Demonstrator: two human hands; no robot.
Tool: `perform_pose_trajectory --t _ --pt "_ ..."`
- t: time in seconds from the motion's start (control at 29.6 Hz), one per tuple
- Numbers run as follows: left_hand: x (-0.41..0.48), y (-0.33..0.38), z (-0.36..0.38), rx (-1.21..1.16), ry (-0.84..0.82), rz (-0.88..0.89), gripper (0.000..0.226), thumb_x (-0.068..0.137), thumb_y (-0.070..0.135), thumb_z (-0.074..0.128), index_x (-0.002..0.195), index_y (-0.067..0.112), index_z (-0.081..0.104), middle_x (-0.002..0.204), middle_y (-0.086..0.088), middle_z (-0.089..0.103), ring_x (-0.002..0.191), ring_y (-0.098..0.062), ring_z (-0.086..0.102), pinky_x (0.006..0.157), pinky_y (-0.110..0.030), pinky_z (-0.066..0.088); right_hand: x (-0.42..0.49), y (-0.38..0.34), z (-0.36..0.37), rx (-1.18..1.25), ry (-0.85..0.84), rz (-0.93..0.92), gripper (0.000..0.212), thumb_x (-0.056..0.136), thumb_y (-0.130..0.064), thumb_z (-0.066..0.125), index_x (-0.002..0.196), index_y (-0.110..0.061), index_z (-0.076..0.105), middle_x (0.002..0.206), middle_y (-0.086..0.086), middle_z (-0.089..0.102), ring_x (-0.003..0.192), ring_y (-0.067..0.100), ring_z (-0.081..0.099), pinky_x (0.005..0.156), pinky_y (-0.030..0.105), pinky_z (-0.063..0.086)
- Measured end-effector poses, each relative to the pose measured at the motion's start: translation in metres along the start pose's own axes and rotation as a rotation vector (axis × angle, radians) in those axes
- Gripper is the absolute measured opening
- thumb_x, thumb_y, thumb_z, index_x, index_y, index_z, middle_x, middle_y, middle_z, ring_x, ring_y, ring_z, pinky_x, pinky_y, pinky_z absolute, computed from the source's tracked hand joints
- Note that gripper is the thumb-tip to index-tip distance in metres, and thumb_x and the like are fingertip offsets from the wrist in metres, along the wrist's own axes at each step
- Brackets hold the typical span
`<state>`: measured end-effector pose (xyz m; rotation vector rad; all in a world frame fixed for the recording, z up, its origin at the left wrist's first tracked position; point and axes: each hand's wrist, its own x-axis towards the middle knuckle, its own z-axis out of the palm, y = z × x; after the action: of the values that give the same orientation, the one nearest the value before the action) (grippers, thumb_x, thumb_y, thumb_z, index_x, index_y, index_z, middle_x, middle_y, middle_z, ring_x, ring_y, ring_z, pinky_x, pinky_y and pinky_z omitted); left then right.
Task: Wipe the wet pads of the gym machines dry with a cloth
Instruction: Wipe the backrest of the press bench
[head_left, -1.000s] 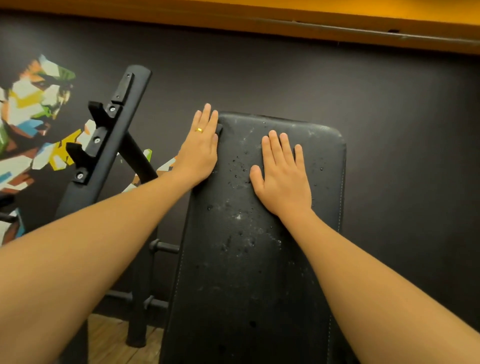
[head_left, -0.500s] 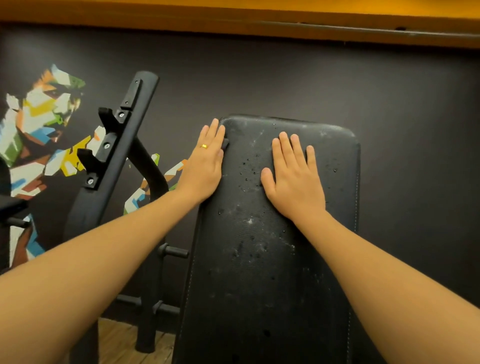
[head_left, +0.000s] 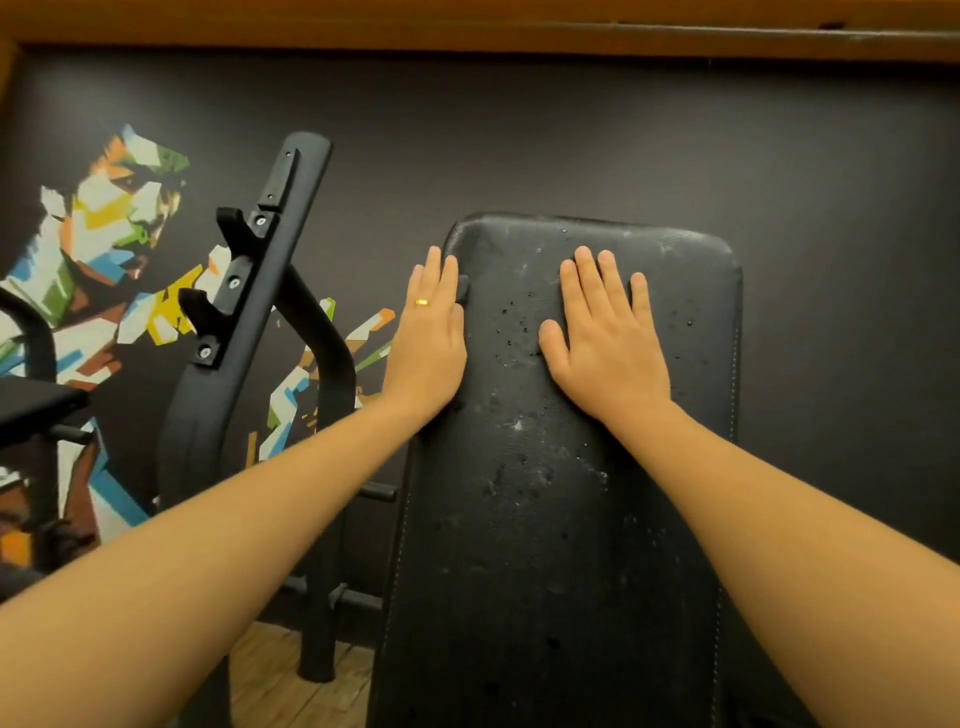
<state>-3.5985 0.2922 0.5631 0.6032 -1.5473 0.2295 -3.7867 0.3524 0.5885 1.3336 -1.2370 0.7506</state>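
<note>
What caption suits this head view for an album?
Left hand at the edge, right hand flat on a black pad speckled with droplets.

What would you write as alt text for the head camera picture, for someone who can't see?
A person's right hand lies flat on a black gym pad speckled with water drops, and the left hand, wearing a gold ring, rests along the pad's left edge. A black metal rack and a colourful mural stand to the left.
</note>
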Motion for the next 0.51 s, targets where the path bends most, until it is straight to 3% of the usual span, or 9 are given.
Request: perform_pose_trajectory --t 0.1,0.2,0.34,0.51 --pt "-0.018 -0.005 0.0 0.025 -0.005 0.009 0.055 0.11 0.015 0.034 0.162 0.015 0.016 0.17 0.002 0.003 0.156 -0.016 -0.002 0.119 -0.016 0.009 0.0 -0.001 -0.002 0.004 0.0 0.002 0.07 0.102 -0.045 0.023 0.161 -0.008 0.016 0.169 0.011 0.011 0.157 0.028 0.004 0.127 0.052 0.004" --pt "0.007 0.003 -0.002 0.033 -0.001 0.016 0.054 0.11 0.015 0.031 0.161 0.013 0.016 0.17 0.0 0.003 0.156 -0.02 -0.003 0.124 -0.031 0.016 0.0 -0.001 -0.002 -0.004 0.011 0.002 0.07 0.102 -0.045 0.024 0.161 -0.008 0.016 0.169 0.011 0.012 0.157 0.028 0.005 0.127 0.052 0.005" --pt "0.024 0.011 0.0 0.087 0.033 -0.031 0.054 0.11 0.015 0.03 0.161 0.013 0.015 0.17 -0.001 0.005 0.157 -0.022 -0.001 0.118 -0.036 0.03 0.002 -0.001 -0.002 -0.004 0.017 -0.001 0.07 0.101 -0.044 0.024 0.16 -0.007 0.018 0.169 0.011 0.013 0.157 0.029 0.006 0.126 0.053 0.007" --pt "-0.015 -0.001 0.002 0.095 -0.008 0.043 0.056 0.109 0.015 0.032 0.162 0.014 0.011 0.17 0.0 0.002 0.156 -0.019 -0.003 0.118 -0.02 0.011 0.001 0.002 -0.001 -0.012 0.007 -0.005 0.07 0.102 -0.044 0.024 0.161 -0.007 0.016 0.169 0.011 0.011 0.157 0.028 0.004 0.126 0.052 0.004"
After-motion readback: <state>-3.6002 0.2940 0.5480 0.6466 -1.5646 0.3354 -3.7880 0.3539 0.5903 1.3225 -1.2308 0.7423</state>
